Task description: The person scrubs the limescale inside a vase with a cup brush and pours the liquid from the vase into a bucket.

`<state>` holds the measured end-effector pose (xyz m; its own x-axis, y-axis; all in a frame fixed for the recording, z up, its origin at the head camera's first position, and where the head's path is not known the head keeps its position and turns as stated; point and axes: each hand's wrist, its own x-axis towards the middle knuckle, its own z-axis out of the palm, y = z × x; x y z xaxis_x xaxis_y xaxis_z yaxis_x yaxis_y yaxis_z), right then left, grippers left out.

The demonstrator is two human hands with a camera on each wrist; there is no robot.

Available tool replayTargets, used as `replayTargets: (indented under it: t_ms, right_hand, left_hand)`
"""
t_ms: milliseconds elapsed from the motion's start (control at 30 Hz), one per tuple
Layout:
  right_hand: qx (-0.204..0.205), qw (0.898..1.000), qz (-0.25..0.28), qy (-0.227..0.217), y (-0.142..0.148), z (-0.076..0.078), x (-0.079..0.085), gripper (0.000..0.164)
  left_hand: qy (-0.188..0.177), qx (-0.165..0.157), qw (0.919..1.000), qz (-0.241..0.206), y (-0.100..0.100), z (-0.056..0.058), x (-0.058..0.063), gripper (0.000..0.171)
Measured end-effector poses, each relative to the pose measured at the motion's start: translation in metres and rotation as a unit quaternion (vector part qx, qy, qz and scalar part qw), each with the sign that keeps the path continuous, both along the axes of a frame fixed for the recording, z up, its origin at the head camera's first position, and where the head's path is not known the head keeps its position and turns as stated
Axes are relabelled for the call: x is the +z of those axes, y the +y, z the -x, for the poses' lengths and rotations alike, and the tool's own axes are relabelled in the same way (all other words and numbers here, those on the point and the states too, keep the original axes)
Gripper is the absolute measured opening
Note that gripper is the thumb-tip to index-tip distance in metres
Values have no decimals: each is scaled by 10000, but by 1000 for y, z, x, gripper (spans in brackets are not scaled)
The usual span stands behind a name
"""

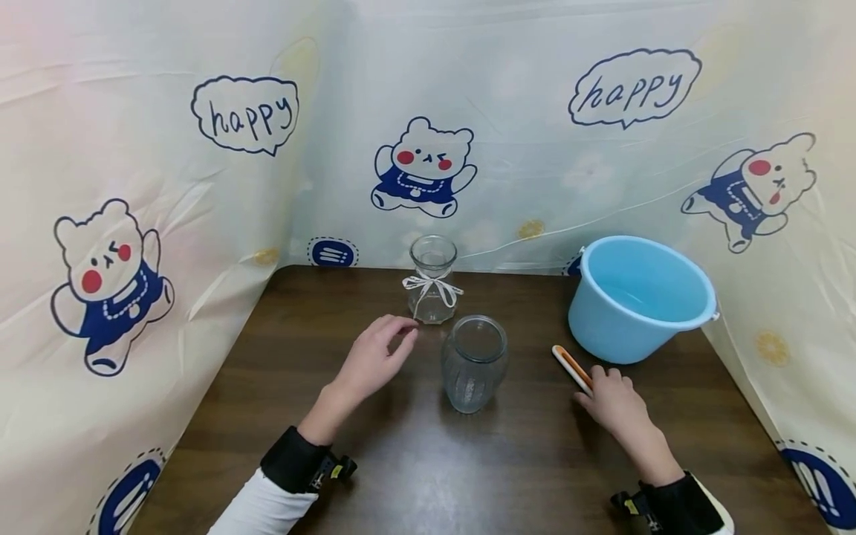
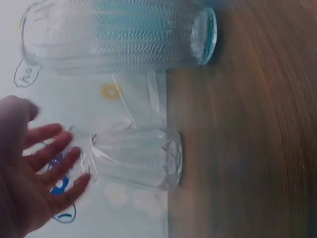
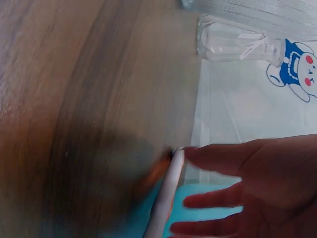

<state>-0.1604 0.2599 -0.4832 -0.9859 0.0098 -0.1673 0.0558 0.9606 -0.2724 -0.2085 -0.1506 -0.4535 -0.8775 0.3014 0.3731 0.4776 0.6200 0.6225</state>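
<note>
Left hand [image 1: 370, 358] beside bow-tied glass vase [image 1: 438, 309]

white sleeves [image 1: 264, 505] meet 2 black wristbands [image 1: 294, 459], each bearing a small black yellow-marked device [image 1: 331, 471].

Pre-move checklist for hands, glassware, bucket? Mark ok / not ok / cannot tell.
1. Left hand empty: ok.
2. Left hand off the bow-tied vase: cannot tell, fingertips overlap it in view.
3. Right hand firm on the orange-and-white tool: cannot tell.
4. Space between hands free: not ok, glass jar stands there.
5. Jar and vase upright: ok.
6. Blue bucket upright: ok.
</note>
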Motion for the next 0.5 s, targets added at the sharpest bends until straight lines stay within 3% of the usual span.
replayTargets:
  t_ms: [133, 233, 367, 500]
  right_hand:
    - [-57, 9987, -235, -443, 4, 2, -7, 43]
    - [-123, 9976, -325, -604, 8, 3, -9, 32]
    - [-134, 9968, -436, -663, 9, 7, -8, 22]
    - [2, 9971, -403, -643, 7, 7, -8, 16]
  left_hand:
    - [-467, 157, 9982, 339, -10, -2, -1, 26]
    - [-595, 218, 9969, 467, -13, -4, -3, 27]
    - [-574, 290, 9962, 585, -16, -5, -3, 29]
    - [-333, 404, 9929, 1066, -19, -5, -6, 31]
